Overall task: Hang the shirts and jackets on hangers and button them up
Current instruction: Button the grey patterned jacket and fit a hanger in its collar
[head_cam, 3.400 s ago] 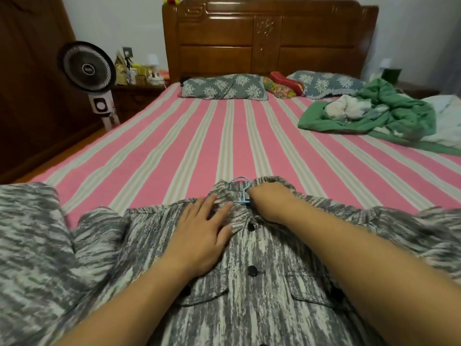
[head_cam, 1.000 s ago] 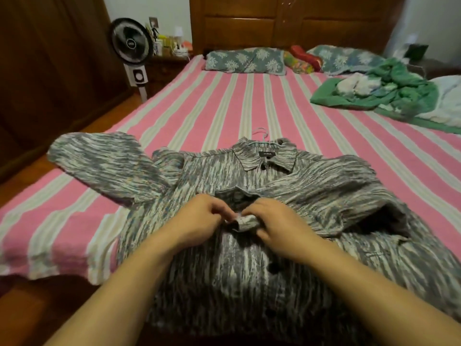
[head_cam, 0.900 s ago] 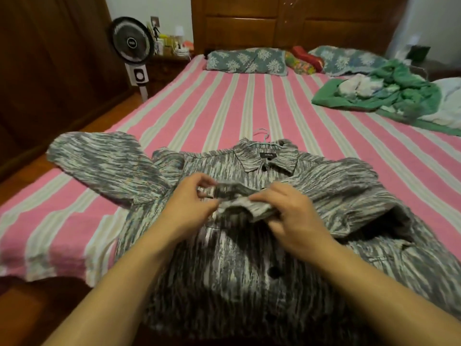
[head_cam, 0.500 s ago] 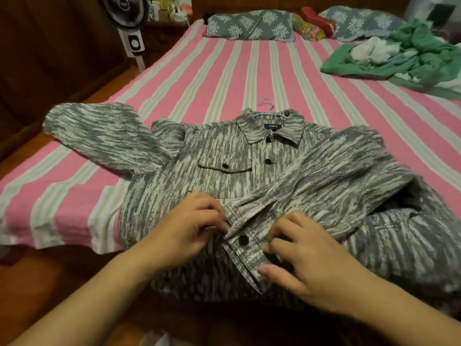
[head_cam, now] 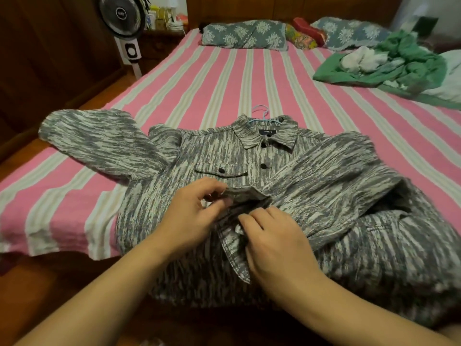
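The left hand [head_cam: 197, 211] pinches a fold of cuff between thumb and curled fingertips, just below the chest pocket; the right hand [head_cam: 272, 242] has its fingers curled down onto the other flap of the same cuff, gripping its edge, though whether a button sits under them I cannot tell; the two hands are almost touching, with the cloth bunched between them. The cuff belongs to a sleeve folded across the front of the grey streaked jacket [head_cam: 324, 186], which lies face up at the near edge of the bed [head_cam: 212, 78], its hem hanging over the side.

The likely trouble, as I judge it, is the cuff's stiff doubled cloth; a button half pushed through could slip back out, and tugging could drag the jacket further off the edge, or shift it on the hanger [head_cam: 262, 113].

The jacket's long axis runs from the person toward the headboard; the collar and the hanger hook point away, toward the pillows [head_cam: 242, 33]; the other sleeve lies spread out to the left.
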Motion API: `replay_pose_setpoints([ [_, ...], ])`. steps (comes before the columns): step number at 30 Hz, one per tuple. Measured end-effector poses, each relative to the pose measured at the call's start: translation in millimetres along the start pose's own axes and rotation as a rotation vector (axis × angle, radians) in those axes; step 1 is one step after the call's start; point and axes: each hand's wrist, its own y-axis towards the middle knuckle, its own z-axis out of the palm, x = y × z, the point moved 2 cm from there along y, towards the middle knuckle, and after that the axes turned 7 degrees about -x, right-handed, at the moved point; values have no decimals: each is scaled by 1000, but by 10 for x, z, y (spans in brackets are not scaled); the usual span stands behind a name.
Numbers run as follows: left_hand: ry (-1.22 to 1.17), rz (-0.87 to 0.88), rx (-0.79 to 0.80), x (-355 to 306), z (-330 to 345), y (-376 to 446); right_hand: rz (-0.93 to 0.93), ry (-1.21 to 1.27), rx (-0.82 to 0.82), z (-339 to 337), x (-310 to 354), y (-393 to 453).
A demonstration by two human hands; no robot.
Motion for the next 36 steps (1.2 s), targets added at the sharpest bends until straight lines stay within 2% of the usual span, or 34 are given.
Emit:
replay_pose_setpoints([
  [3,-110,-2,78,-118,2,17,9,120,-180,-96,-109,31],
  [6,-268,-166,102,-188,-7,36,-4,227,-262,-157,-167,36],
  [10,-356,-296,79,-223,-13,50,35,283,-389,-252,-254,53],
  [13,-423,-331,59,-317,-12,36,-51,249,-484,-328,-364,70],
  [16,-464,-368,80,-355,3,28,-48,228,-532,-422,-490,98],
  [20,-706,-460,135,-393,34,12,65,306,-566,-542,-669,159],
  [25,-1021,-735,113,-463,57,4,57,371,-506,-616,-684,155],
  [28,-1010,-813,141,-470,57,6,-86,390,-425,-544,-525,112],
  [31,-891,-775,214,-521,70,-26,-269,432,-379,-440,-402,108],
  [34,-791,-678,259,-555,80,-40,-300,495,-416,-387,-415,115],
  [36,-767,-637,278,-560,57,-28,-256,526,-446,-377,-443,107],
])
